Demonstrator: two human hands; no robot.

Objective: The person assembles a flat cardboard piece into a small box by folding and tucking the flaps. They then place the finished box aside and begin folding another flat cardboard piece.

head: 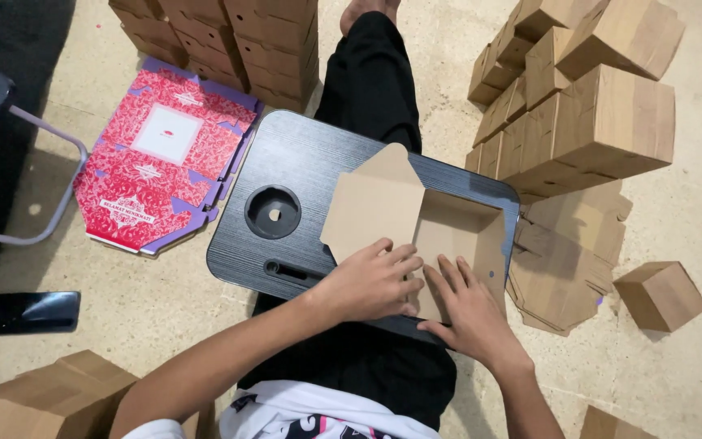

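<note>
- You had a black lap tray across your legs; it carried a half-folded brown carton, open side up, to the right of the tray's round cup recess.
- The beige floor carried everything else.
- Left of the tray lay a stack of flat red and purple printed sheets.
- Beyond the tray's far left corner stood stacked brown boxes.
- Right of the tray rose a heap of folded brown boxes, with flat brown blanks just beside the tray's right edge.
- One small box sat further right.
- A dark phone lay well left of the tray.
</note>
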